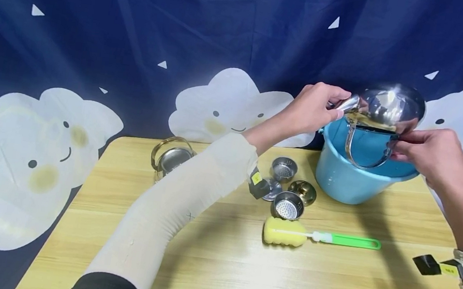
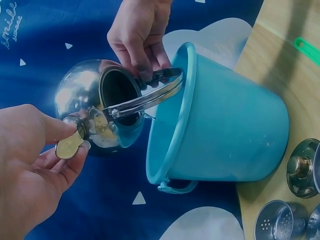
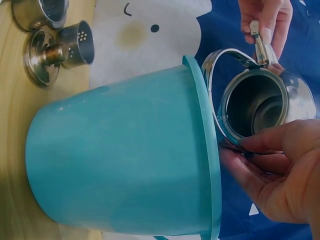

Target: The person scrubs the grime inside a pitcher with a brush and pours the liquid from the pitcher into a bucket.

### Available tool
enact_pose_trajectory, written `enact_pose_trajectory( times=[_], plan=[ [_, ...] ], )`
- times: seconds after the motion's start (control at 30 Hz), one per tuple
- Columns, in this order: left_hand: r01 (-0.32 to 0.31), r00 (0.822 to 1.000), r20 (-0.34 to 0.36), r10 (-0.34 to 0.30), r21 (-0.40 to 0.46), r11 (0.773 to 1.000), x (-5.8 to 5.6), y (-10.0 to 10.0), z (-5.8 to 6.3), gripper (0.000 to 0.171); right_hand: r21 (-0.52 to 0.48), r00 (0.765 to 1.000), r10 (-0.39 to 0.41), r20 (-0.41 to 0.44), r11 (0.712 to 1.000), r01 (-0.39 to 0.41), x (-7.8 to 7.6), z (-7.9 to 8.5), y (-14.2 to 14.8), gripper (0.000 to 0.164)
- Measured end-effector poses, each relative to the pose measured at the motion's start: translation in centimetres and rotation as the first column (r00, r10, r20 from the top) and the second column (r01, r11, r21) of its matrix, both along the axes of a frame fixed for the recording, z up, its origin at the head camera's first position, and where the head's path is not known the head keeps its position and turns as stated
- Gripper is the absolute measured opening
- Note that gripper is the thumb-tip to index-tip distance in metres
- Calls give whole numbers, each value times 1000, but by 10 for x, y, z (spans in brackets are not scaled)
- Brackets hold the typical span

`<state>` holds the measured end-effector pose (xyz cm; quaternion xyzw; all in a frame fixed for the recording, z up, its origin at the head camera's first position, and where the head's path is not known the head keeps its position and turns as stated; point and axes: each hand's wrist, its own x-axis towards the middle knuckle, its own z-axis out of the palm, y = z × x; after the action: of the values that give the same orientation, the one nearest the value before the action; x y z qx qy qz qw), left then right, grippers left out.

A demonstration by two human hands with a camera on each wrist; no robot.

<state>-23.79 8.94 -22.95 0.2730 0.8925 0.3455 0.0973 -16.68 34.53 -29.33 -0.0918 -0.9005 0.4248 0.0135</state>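
Note:
A shiny steel teapot (image 1: 387, 106) is tipped mouth-down over a light blue bucket (image 1: 347, 179). My left hand (image 1: 317, 109) pinches its spout (image 2: 70, 145) between thumb and fingers. At the opposite side, my right hand (image 1: 434, 154) grips the pot near its rim, where the looped handle (image 2: 150, 100) joins. The handle hangs down over the bucket's mouth. In the right wrist view the pot's lidless opening (image 3: 255, 102) shows a bare metal inside. A thin trickle of water shows below the opening in the left wrist view.
On the wooden table (image 1: 219, 270) stand two perforated strainer cups (image 1: 284, 168), with a knobbed lid (image 1: 303, 192) beside them. A yellow sponge brush (image 1: 286, 232) with a green handle lies in front. Another steel teapot (image 1: 174, 156) is partly hidden behind my left sleeve.

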Motion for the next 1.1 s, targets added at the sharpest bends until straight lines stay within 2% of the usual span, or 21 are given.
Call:
enact_pose_trajectory(
  times=[1.1],
  plan=[
    [23,999,-41,-24,-28,999,4,-3,3,47,76,999,4,-39,997,-1,5,3,-6,48]
  ],
)
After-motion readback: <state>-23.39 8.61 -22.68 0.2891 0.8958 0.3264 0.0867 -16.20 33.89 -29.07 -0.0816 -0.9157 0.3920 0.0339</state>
